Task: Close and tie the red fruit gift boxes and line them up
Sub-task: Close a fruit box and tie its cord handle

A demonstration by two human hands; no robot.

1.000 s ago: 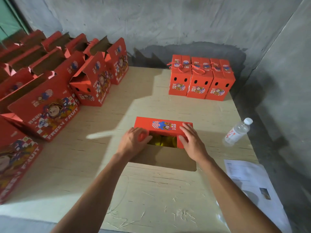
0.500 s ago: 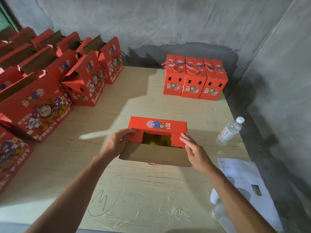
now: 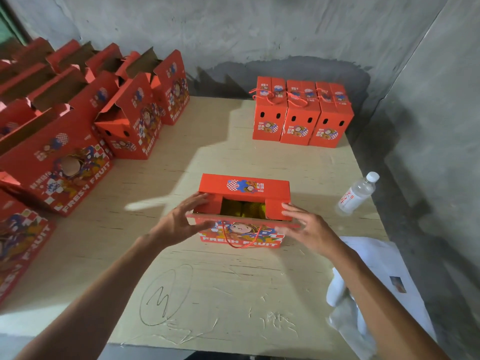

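Flanking the half-shut gift box (image 3: 244, 188) of yellow fruit (image 3: 242, 210), both hands (image 3: 181, 220) (image 3: 309, 229) open, fingers touching its flaps

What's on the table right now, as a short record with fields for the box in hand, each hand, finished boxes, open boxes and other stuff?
box in hand: red box, far flap folded down, near flap up, yellow fruit showing
left hand: fingers on the box's left end
right hand: fingers at the box's right end
finished boxes: three tied boxes, side by side at the far edge
open boxes: rows on the left
other: bottle, paper, right
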